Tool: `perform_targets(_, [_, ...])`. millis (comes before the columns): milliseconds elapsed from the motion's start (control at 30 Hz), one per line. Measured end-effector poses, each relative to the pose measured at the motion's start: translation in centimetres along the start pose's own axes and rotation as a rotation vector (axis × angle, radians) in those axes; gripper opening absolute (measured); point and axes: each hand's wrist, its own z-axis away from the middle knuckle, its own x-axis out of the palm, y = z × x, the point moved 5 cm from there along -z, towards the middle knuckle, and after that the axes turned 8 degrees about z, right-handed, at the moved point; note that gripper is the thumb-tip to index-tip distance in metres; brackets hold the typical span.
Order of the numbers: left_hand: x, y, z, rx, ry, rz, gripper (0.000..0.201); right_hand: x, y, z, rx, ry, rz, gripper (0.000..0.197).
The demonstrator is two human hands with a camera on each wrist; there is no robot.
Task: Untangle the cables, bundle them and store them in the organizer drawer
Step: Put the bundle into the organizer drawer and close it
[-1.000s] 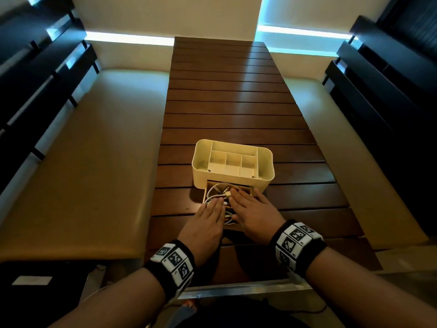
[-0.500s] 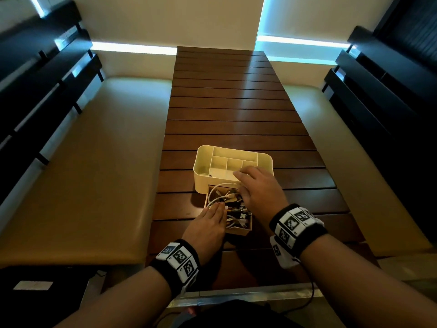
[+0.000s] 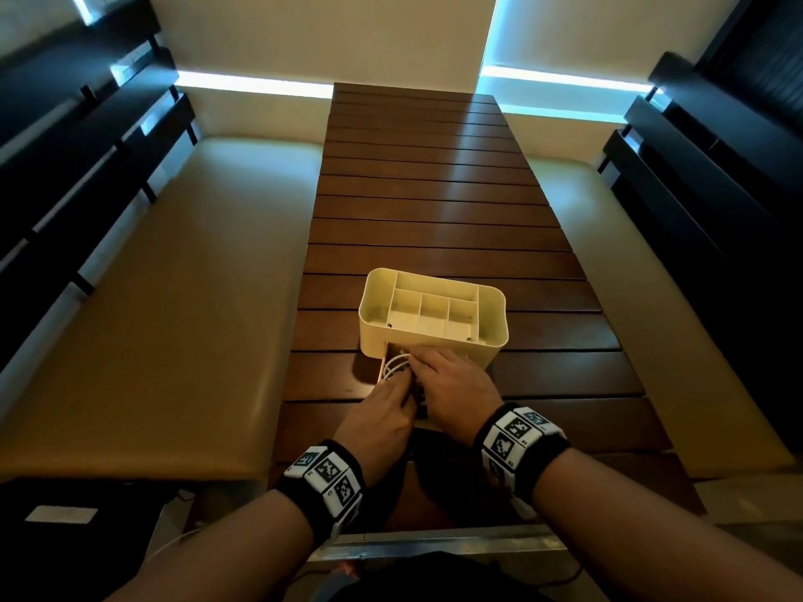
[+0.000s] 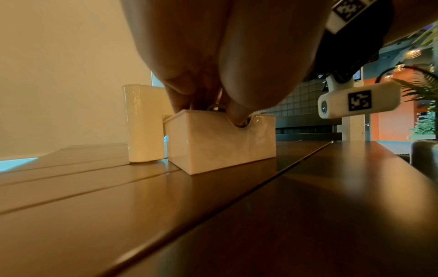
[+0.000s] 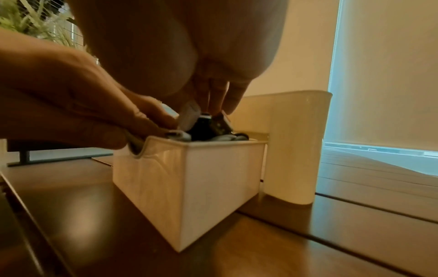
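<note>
Organizer: a cream organizer [image 3: 434, 336] with divided top compartments is stood on the slatted wooden surface [image 3: 434, 202].
Drawer: the drawer [image 5: 189, 180] is pulled out toward the person, its far end just inside the organizer's base.
Cables: the cables [image 3: 396, 366], white and black, are piled in the drawer; plugs and loops are seen rising above its rim [image 5: 206, 127].
Left hand: the left hand [image 3: 382, 412] is laid over the near end of the drawer, its fingers [image 4: 237, 114] bent down into the notch of the front wall and pressed onto the cables.
Right hand: the right hand [image 3: 452, 386] is held over the far part of the drawer, its fingers [image 5: 220, 97] pointed down onto the plugs; whether a plug is pinched or only pressed cannot be told.
Surroundings: padded benches [image 3: 174, 297] are set on either side of the surface.
</note>
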Motion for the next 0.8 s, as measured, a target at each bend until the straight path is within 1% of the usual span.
perform_targets(33, [-0.3, 0.1, 0.0, 0.004, 0.04, -0.01, 0.053, 0.7, 0.0, -0.2, -0.004, -0.058, -0.009, 0.058])
perform_targets(67, [-0.8, 0.5, 0.1, 0.017, 0.076, -0.036, 0.052, 1.6, 0.0, -0.3, -0.039, -0.12, -0.028, 0.062])
perform_targets(100, [-1.5, 0.8, 0.0, 0.028, 0.087, -0.061, 0.05, 2.4, -0.2, -0.4, -0.083, -0.152, -0.045, 0.065])
perform_targets(133, [-2.4, 1.1, 0.0, 0.031, 0.097, -0.084, 0.05, 2.7, -0.3, -0.6, -0.105, -0.164, -0.072, 0.068])
perform_targets(200, [-3.4, 1.1, 0.0, -0.009, 0.138, -0.106, 0.05, 2.1, -0.3, -0.7, -0.096, -0.119, -0.146, 0.068])
perform_targets(233, [-3.3, 0.8, -0.1, -0.048, 0.117, -0.128, 0.051, 1.6, -0.2, -0.7, -0.104, -0.087, -0.165, 0.065])
perform_targets(267, [-2.7, 0.4, -0.2, -0.073, 0.066, -0.149, 0.051, 0.7, -0.3, -0.6, -0.128, -0.047, -0.171, 0.06])
perform_targets(300, [-1.8, -0.1, -0.4, -0.077, 0.008, -0.152, 0.05, 0.1, -0.5, -0.4, -0.171, -0.051, -0.156, 0.056])
perform_targets(333, [-1.2, -0.5, -0.7, -0.078, -0.032, -0.133, 0.048, -0.3, -0.4, -0.2, -0.226, 0.013, -0.119, 0.053])
perform_targets(400, [-0.9, -0.8, -1.0, -0.089, -0.095, -0.064, 0.043, -0.2, 0.0, -0.1, -0.275, -0.003, -0.156, 0.049])
perform_targets(467, [-0.9, -0.9, -1.2, -0.063, -0.101, -0.033, 0.043, 0.7, 1.4, -0.3, -0.21, -0.068, -0.295, 0.041])
perform_targets(500, [-0.7, -1.0, -1.4, -0.06, -0.115, -0.04, 0.044, 0.7, 2.3, -0.1, -0.133, -0.047, -0.379, 0.038])
perform_targets(533, [-0.6, -0.9, -1.5, -0.069, -0.121, -0.055, 0.045, 0.4, 3.1, 0.5, -0.058, 0.017, -0.449, 0.034])
perform_targets(567, [-0.8, -0.9, -1.6, -0.081, -0.106, -0.064, 0.046, 0.0, 3.9, 1.2, -0.004, 0.123, -0.456, 0.03])
perform_targets(600, [-0.8, -0.9, -1.6, -0.098, -0.087, -0.053, 0.047, 0.0, 4.4, 1.9, 0.019, 0.196, -0.42, 0.03])
perform_targets(633, [-0.7, -0.9, -1.8, -0.109, -0.068, -0.05, 0.048, 0.3, 4.5, 2.6, 0.019, 0.227, -0.371, 0.033])
perform_targets(667, [-0.7, -0.9, -2.0, -0.115, -0.079, -0.051, 0.05, 0.7, 4.3, 3.3, 0.007, 0.23, -0.327, 0.038])
perform_targets(800, [-0.7, -1.0, -2.9, -0.127, -0.093, -0.06, 0.051, 2.1, 3.4, 3.2, -0.022, 0.084, -0.179, 0.046])
